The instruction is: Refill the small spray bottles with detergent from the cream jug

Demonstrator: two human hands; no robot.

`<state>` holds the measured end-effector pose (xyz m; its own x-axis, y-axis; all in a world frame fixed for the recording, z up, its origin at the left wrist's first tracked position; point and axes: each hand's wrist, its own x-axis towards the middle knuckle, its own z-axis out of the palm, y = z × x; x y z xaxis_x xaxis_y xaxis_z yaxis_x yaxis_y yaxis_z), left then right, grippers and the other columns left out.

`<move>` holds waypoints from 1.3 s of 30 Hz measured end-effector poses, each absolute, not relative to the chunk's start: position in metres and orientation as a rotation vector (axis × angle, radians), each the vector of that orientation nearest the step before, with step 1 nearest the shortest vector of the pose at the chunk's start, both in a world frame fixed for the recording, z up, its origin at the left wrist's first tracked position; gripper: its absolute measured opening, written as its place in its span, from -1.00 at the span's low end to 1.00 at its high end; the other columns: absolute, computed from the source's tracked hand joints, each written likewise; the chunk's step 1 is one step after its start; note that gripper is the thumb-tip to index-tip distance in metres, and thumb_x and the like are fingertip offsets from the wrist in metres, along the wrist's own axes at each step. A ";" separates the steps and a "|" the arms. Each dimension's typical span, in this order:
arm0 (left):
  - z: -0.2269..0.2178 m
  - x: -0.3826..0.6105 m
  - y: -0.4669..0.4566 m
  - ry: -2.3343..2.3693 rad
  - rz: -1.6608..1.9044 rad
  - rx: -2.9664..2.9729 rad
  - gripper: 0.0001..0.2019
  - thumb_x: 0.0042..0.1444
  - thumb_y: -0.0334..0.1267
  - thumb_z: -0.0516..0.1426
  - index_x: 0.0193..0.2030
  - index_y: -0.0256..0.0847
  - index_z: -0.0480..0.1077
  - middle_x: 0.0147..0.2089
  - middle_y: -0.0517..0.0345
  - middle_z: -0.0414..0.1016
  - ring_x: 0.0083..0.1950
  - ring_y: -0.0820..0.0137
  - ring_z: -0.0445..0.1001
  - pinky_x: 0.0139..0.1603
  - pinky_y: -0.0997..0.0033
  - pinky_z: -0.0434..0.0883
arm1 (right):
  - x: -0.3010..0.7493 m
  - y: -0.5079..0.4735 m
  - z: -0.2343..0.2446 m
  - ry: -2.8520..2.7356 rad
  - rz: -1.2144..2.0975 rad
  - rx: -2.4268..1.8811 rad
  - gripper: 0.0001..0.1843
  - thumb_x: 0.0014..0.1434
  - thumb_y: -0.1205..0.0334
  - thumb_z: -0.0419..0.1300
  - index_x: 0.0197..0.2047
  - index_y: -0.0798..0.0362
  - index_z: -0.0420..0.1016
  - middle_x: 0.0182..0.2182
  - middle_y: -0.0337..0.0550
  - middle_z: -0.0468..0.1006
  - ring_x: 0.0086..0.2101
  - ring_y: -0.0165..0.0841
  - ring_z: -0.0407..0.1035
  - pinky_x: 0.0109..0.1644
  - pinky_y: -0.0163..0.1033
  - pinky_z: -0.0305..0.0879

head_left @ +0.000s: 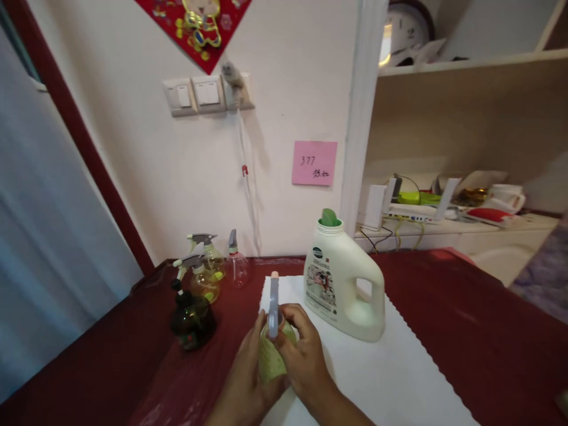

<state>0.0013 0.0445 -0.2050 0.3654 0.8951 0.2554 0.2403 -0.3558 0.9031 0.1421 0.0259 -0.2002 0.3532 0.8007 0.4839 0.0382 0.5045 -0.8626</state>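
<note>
Just left of and slightly nearer the person than the white plastic detergent jug (339, 284), both hands close around a pale green spray bottle (271, 352). The bottle stands roughly upright, its grey trigger head (273, 306) rising above the hands and ending in a small peach-coloured tip. The left hand (243, 378) has a closed grip, wrapped around the bottle's side and lower body. The right hand (305, 361) is also closed, its fingers (302, 319) curving over the bottle's shoulder just below the trigger head. Neither grip has any visible slack, and the hands partly hide the bottle's neck, so how the head joins the body cannot be seen.

The jug stands on a white scallop-edged mat (399, 378), which lies on the red-covered desk (470, 307), and the bottle is held above the mat's near part. Farther left of the jug, on the red cover, are a clear spray bottle (237, 267), two yellowish spray bottles (205, 269) and a dark green glass bottle (193, 319). Behind the jug, a pink sticky note (314, 163) is stuck to the wall, and to its right a white router (410, 207) sits on a shelf
</note>
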 end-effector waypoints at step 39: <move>-0.170 0.031 0.042 1.039 1.282 1.383 -0.42 0.00 0.07 0.39 0.11 -0.10 0.44 0.10 0.01 0.61 0.12 0.10 0.57 0.06 0.27 0.54 | 0.202 0.037 -0.054 -2.423 -0.137 -1.398 -0.80 0.34 0.10 0.19 -0.18 -0.04 0.63 -0.28 -0.21 0.64 -0.36 -0.32 0.48 -0.42 -0.21 0.09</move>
